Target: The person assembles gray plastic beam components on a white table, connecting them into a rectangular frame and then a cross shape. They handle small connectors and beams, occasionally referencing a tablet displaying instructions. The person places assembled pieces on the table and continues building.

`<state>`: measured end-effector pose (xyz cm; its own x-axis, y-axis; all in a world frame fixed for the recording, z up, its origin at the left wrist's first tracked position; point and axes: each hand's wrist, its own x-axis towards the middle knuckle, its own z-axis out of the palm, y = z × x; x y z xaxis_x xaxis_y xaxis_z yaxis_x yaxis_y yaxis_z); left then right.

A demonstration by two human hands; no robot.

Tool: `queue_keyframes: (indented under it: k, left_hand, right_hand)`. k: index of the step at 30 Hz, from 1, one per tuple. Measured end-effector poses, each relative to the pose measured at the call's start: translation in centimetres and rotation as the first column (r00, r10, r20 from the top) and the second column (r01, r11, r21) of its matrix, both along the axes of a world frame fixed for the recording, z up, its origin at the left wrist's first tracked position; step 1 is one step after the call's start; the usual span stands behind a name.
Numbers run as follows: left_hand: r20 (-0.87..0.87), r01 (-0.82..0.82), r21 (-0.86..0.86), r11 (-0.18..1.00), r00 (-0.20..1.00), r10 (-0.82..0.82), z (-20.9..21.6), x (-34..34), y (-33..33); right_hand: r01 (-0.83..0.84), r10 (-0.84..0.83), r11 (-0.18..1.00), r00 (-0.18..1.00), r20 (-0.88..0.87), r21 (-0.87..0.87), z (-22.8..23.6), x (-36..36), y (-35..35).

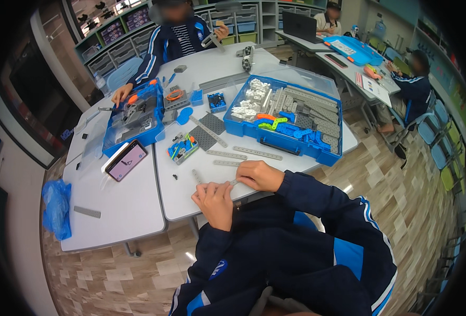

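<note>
Near the table's front edge my left hand (213,205) pinches light grey perforated building beams. One beam (196,176) sticks up past its fingers, and another beam (234,183) runs across to my right hand (260,176). My right hand's fingers close on that beam's other end; how the two beams meet is hidden under my left fingers. Just beyond my hands lie loose grey beams: a short one (226,155), a longer one (257,153) and one (226,163) partly behind my right hand. Tiny dark pieces (175,177) lie left of my hands.
A blue case (233,128) of sorted parts stands right, a second blue case (134,142) left. Between them are a dark grey plate (204,141) and a clear box of colourful connectors (182,149). A phone (126,160) leans at left. Another person (183,39) sits across, handling parts.
</note>
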<state>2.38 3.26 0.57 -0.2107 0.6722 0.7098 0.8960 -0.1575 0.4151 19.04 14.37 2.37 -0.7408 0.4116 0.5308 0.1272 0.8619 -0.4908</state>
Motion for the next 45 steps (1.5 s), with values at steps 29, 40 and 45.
queue_keyframes:
  k: [29,40,45]
  left_hand:
    - [-0.002,-0.052,-0.055,0.997,0.999,0.052,0.2,0.2,-0.2]
    - [-0.003,-0.034,-0.045,0.998,0.999,0.034,0.5,0.3,-0.4]
    - [-0.017,-0.035,-0.037,0.999,0.999,0.034,0.6,0.4,-0.5]
  right_hand:
    - [-0.163,0.087,0.959,0.948,0.305,0.233,2.0,-0.2,1.4]
    - [-0.286,0.075,0.9,0.845,0.529,0.329,3.6,-1.5,1.6]
    - [-0.355,0.118,0.864,0.832,0.543,0.357,4.0,-1.8,2.1]
